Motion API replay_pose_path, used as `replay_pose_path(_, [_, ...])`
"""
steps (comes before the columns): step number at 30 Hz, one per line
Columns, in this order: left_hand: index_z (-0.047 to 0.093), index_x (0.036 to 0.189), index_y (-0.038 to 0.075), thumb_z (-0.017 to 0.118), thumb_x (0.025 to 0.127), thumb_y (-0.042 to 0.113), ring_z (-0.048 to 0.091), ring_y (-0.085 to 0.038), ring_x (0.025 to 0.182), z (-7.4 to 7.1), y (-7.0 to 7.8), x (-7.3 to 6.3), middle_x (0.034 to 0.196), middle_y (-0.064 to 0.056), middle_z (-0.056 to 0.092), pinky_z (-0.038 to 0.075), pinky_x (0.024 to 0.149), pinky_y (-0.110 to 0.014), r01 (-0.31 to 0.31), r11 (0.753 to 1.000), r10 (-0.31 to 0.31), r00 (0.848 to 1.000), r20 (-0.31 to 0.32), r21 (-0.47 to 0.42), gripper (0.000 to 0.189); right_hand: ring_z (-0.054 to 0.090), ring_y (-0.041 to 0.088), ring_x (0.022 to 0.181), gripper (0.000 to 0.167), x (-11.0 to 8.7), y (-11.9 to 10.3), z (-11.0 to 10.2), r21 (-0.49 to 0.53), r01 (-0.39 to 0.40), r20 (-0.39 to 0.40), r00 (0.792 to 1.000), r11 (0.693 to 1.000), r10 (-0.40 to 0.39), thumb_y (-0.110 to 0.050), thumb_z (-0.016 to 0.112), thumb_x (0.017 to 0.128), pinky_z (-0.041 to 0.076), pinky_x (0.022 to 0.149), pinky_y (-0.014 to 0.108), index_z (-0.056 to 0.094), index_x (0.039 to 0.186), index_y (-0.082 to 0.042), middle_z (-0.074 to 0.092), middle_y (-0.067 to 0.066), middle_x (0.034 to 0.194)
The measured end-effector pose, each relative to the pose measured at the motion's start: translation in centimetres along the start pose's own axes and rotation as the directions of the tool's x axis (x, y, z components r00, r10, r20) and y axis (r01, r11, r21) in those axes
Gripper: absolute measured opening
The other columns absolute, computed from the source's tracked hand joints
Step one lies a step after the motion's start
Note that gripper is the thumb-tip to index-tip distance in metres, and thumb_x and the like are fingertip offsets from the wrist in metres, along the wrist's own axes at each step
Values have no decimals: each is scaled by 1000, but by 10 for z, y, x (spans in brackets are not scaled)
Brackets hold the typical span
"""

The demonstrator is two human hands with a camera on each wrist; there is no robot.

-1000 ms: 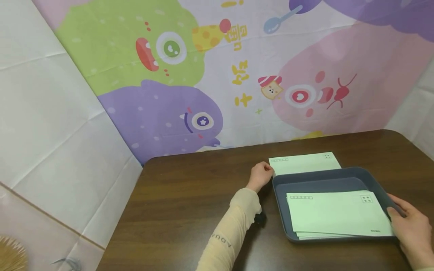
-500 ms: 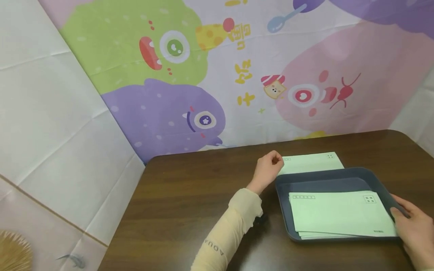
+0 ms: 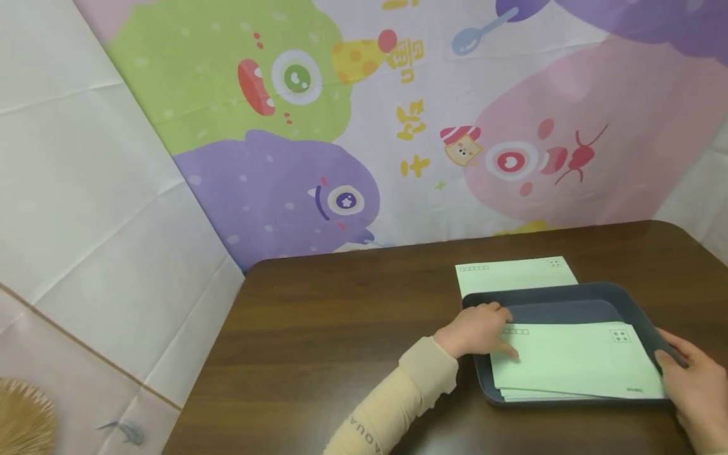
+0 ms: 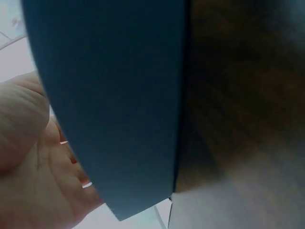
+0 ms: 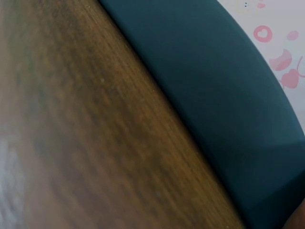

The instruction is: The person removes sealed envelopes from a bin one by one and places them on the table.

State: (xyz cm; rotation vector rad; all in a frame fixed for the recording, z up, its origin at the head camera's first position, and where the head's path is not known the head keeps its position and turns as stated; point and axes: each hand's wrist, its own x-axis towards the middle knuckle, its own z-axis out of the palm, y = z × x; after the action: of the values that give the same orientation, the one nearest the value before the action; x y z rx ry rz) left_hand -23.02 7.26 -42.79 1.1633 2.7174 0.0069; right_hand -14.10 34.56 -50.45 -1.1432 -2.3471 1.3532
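A dark grey tray [image 3: 560, 311] sits on the brown table in the head view. Light green envelopes [image 3: 574, 363] lie stacked inside it, slightly fanned at the lower edge. My left hand [image 3: 478, 330] reaches over the tray's left rim, fingers and thumb spread at the left end of the stack. Whether its fingertips touch the top envelope, I cannot tell. The tray's outer wall [image 4: 114, 105] hides part of that hand in the left wrist view. At the right rim my right hand [image 3: 695, 385] grips the tray, thumb on top and fingers beyond the edge.
Behind the tray lies another light green envelope [image 3: 514, 277], partly covered by the tray's far rim. The wooden table [image 3: 318, 341] extends left of the tray. A cartoon-printed cloth [image 3: 421, 208] hangs along the table's back edge.
My left hand has left the envelope behind the tray and come toward me, over the tray's left rim to the stack. Its fingers have spread. The right hand keeps its grip.
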Motion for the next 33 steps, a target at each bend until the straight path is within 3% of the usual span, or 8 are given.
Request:
replay_pose_path(5, [51, 126, 19, 63, 68, 66, 51, -7, 101, 4, 1, -3, 118, 7, 51, 44, 81, -19, 26, 998, -27, 1000, 11, 54, 75, 28, 39, 130, 44, 0, 1, 3, 17, -16, -21, 1000, 1000, 16, -10, 33, 98, 27, 99, 53, 28, 142, -9, 27, 18, 145])
replay_pose_path(12, [53, 123, 19, 65, 65, 67, 47, -7, 94, 6, 1, -4, 114, 7, 49, 43, 76, -19, 14, 996, -15, 1000, 18, 92, 77, 26, 40, 131, 44, 1, 1, 5, 9, -21, -28, 999, 1000, 21, -10, 32, 98, 25, 101, 54, 27, 142, -9, 25, 19, 146])
replay_pose_path(27, [53, 122, 18, 68, 63, 64, 46, -7, 91, 11, 0, -1, 109, 7, 50, 42, 73, -18, 19, 997, -17, 999, -36, 68, 76, 27, 37, 131, 45, 4, 6, 5, 39, -11, -1, 1000, 999, 11, -12, 32, 98, 28, 100, 52, 27, 142, -9, 25, 17, 146])
replay_pose_path(33, [51, 119, 18, 70, 62, 63, 45, -6, 86, 12, 0, -1, 105, 8, 51, 40, 68, -16, 20, 998, -17, 998, -65, 52, 74, 31, 36, 128, 45, 6, 7, 5, 32, -16, 2, 1000, 999, 16, -14, 33, 98, 34, 92, 48, 27, 143, -11, 28, 17, 145])
